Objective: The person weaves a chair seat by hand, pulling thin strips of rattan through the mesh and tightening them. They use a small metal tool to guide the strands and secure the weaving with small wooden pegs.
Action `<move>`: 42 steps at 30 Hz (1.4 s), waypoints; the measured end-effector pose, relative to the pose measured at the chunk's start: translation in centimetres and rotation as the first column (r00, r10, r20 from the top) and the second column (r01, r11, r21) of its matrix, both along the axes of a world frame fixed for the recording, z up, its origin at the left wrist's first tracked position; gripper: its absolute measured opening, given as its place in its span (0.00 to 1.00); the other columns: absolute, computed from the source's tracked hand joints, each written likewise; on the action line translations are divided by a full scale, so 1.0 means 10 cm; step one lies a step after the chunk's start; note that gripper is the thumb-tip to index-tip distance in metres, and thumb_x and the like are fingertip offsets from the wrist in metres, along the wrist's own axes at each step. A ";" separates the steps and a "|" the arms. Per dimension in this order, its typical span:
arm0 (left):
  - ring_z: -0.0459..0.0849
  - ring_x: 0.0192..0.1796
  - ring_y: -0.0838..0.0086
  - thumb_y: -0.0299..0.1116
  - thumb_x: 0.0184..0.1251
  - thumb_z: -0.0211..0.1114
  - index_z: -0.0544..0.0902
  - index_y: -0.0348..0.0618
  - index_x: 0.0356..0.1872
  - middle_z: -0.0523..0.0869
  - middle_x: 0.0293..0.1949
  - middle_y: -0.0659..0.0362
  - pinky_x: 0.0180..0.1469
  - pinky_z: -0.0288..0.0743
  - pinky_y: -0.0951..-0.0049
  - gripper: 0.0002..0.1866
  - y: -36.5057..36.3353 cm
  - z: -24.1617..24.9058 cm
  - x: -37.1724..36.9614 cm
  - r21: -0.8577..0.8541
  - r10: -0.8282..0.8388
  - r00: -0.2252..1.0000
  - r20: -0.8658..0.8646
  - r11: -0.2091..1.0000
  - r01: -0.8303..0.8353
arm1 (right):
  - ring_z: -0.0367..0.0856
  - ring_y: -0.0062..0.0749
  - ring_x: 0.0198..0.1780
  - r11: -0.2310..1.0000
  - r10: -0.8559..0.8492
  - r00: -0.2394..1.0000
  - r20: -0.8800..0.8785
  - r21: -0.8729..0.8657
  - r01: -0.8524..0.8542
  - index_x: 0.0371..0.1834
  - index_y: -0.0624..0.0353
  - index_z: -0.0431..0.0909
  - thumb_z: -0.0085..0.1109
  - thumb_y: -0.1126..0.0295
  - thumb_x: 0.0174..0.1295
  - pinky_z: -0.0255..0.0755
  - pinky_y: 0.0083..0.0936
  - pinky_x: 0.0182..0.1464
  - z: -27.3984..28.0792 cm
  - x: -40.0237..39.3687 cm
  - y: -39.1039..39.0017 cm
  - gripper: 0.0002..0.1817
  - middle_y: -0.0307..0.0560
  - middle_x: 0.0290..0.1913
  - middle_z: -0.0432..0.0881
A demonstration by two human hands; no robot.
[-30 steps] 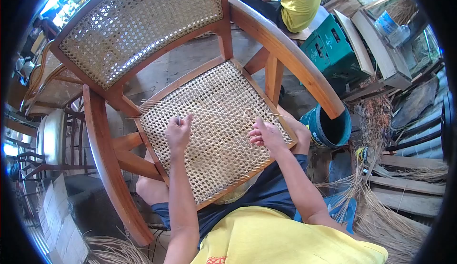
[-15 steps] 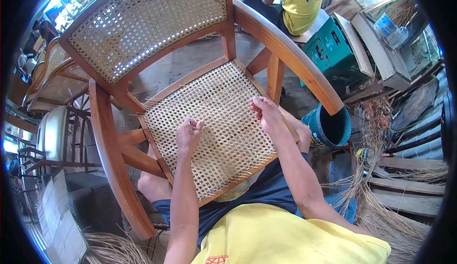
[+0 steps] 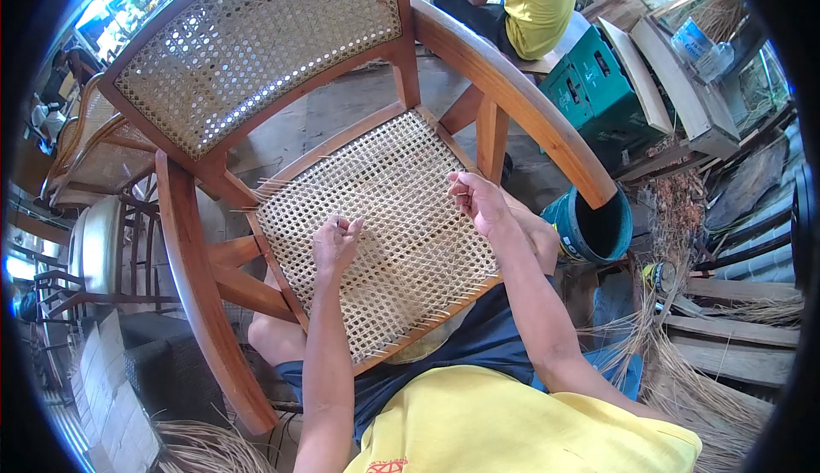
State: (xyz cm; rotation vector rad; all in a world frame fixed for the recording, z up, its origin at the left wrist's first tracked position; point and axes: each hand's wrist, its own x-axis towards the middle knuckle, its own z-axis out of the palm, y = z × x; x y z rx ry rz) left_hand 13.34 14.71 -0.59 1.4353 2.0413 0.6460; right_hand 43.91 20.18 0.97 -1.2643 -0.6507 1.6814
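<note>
A wooden armchair [image 3: 440, 299] with a woven cane seat [image 3: 401, 208] stands before me, the seat over my lap. My left hand [image 3: 336, 242] is over the left-middle of the weave, thumb and fingers pinched together. Above the seat's right side, my right hand [image 3: 478, 202] is also closed in a pinch. Any thin strand in either hand is too fine to make out against the cane. Loose cane ends [image 3: 278, 184] stick out at the seat's back left corner, and more ends line the front edge. The cane backrest [image 3: 265, 50] rises beyond the seat.
A teal bucket [image 3: 589, 225] is by my right knee. Behind it are a green crate [image 3: 589, 97] and a wooden bench [image 3: 683, 89] with a plastic bottle [image 3: 716, 59]. Bundled cane strands [image 3: 675, 370] lie at right. A co-worker in yellow [image 3: 534, 12] sits ahead; other chairs [image 3: 98, 242] stand left.
The view has shifted slightly. Both hands stay pinched in nearly the same places over the seat, with only small changes in finger position.
</note>
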 end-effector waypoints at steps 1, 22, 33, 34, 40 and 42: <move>0.81 0.28 0.77 0.49 0.65 0.73 0.83 0.40 0.32 0.86 0.25 0.60 0.33 0.77 0.71 0.20 0.00 0.00 0.00 0.013 -0.008 1.000 -0.017 1.000 0.009 | 0.76 0.13 0.31 1.000 0.013 1.000 0.004 0.019 -0.013 0.47 0.51 0.85 0.63 0.56 0.65 0.62 0.16 0.33 -0.02 0.01 0.00 0.14 0.30 0.30 0.83; 0.85 0.52 0.64 0.46 0.70 0.67 0.84 0.38 0.44 0.85 0.46 0.52 0.54 0.79 0.61 0.18 0.91 0.36 0.29 0.064 -0.331 0.848 -0.415 0.919 0.390 | 0.76 0.15 0.31 0.957 0.134 0.948 0.288 0.210 -0.199 0.25 0.57 0.83 0.61 0.58 0.69 0.69 0.15 0.38 0.06 0.17 0.26 0.18 0.36 0.25 0.80; 0.86 0.49 0.53 0.50 0.68 0.67 0.86 0.35 0.38 0.87 0.42 0.45 0.53 0.79 0.55 0.22 1.22 0.30 0.13 -0.172 -0.563 0.640 -0.523 0.805 0.567 | 0.82 0.33 0.32 0.915 0.228 0.383 0.895 -0.063 -0.398 0.28 0.62 0.84 0.65 0.52 0.62 0.74 0.31 0.41 0.37 0.28 0.23 0.21 0.49 0.27 0.84; 0.86 0.49 0.53 0.52 0.68 0.66 0.86 0.36 0.36 0.87 0.41 0.45 0.53 0.79 0.54 0.23 1.22 0.33 0.14 -0.132 -0.558 0.645 -0.522 0.800 0.585 | 0.82 0.34 0.32 0.922 0.206 0.352 0.913 -0.061 -0.382 0.28 0.63 0.84 0.66 0.53 0.60 0.75 0.32 0.40 0.36 0.31 0.21 0.21 0.50 0.27 0.84; 0.85 0.48 0.55 0.57 0.65 0.67 0.84 0.41 0.35 0.86 0.37 0.49 0.49 0.75 0.54 0.25 1.23 0.56 0.15 -0.222 -0.626 0.660 -0.415 0.773 0.594 | 0.84 0.41 0.31 0.943 0.080 0.418 0.905 0.068 -0.327 0.25 0.63 0.81 0.69 0.57 0.57 0.75 0.36 0.38 0.08 0.38 0.06 0.18 0.52 0.25 0.84; 0.85 0.48 0.54 0.58 0.65 0.66 0.84 0.41 0.36 0.86 0.37 0.50 0.49 0.75 0.54 0.25 1.21 0.49 0.12 -0.179 -0.624 0.682 -0.382 0.774 0.608 | 0.84 0.43 0.31 0.941 0.020 0.403 0.915 0.120 -0.318 0.25 0.62 0.80 0.69 0.58 0.57 0.75 0.38 0.38 0.03 0.31 0.01 0.17 0.52 0.25 0.84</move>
